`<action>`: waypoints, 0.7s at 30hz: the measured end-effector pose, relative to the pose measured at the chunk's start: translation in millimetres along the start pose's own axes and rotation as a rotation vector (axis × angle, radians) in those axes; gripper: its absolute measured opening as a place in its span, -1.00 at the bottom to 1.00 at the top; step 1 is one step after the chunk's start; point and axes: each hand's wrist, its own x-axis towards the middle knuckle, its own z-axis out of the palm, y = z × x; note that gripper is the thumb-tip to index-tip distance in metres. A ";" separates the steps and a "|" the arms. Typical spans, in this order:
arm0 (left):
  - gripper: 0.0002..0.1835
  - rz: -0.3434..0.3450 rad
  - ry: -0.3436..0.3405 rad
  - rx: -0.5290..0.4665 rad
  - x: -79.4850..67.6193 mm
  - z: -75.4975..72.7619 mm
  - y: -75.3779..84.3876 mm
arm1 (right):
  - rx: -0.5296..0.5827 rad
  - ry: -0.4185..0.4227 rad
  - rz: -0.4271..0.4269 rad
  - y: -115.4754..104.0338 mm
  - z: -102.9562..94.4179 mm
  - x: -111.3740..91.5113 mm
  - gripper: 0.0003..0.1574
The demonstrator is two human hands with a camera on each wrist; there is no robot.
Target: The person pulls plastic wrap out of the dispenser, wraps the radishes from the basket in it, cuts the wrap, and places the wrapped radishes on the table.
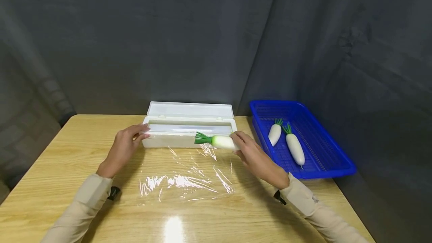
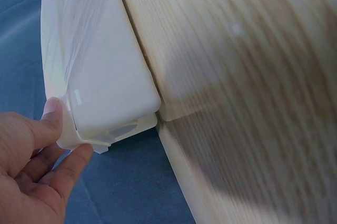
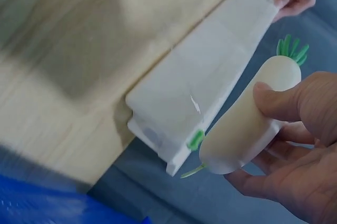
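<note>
A white radish (image 1: 223,142) with a green leafy top is gripped by my right hand (image 1: 251,155), just over the front right of a white cling film box (image 1: 179,140). The right wrist view shows the thumb along one side of the radish (image 3: 247,119) and the fingers round the other. My left hand (image 1: 123,145) pinches the left end of the box, thumb and fingers at its corner (image 2: 79,134). The box's lid (image 1: 190,108) stands raised at the back. From its front, a crinkled sheet of clear cling film (image 1: 185,181) spreads over the table.
To the right, a blue plastic basket (image 1: 320,149) holds two more white radishes, one farther right (image 1: 295,149) and one nearer its left wall (image 1: 275,134). A green piece (image 3: 196,140) sits on the box's edge. Dark cloth (image 1: 135,40) hangs behind the wooden table (image 1: 50,183).
</note>
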 end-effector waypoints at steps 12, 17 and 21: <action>-0.67 -0.019 -0.007 0.010 -1.1 -1.8 0.4 | 0.021 -0.096 0.036 -18.1 16.6 -1.2 -0.30; -0.66 -0.015 -0.008 -0.002 1.9 -1.2 0.9 | 0.041 -0.110 0.038 -20.5 20.6 0.0 -0.30; -0.66 -0.025 -0.020 -0.009 0.5 0.0 0.7 | 0.079 -0.110 0.041 -24.0 24.5 -1.0 -0.30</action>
